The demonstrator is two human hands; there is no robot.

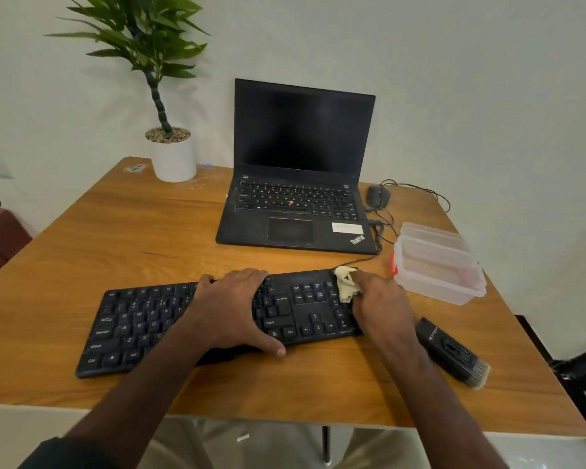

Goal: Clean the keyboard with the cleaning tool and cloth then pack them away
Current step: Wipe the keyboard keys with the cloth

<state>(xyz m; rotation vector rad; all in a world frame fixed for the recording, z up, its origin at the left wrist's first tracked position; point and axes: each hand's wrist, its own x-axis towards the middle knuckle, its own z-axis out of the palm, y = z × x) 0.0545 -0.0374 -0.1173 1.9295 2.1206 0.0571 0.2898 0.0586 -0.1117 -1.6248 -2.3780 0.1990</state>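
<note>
2 hands are on the keyboard [190, 330] at once, and that is the right setup for this wiping step. The keyboard lies across the near part of the table [115, 238], in front of the laptop [295, 204]. Your left hand [230, 309] lies spread over the middle of it, fingers reaching the far edge and thumb at the near edge, so it pins the board rather than closing round it; keep that downward pressure so the board does not slide. Your right hand [383, 306] has the small pale cloth [346, 283] bunched in its fingertips at the far right corner, over the number keys. Judging from that, the wipe is working the right end, and the letter keys to the left look not yet covered. Spread the cloth flatter under 2 or 3 fingers, since a tight wad touches few keys. Wipe in short rows toward yourself, then shift the bracing hand left as you go. Mind the thin cable [356, 262] leaving the far edge near the cloth. The brush tool [454, 355] lies just beside your right wrist, bristles toward you, and the clear plastic box [437, 265] stands open at the right, ready for packing.
</note>
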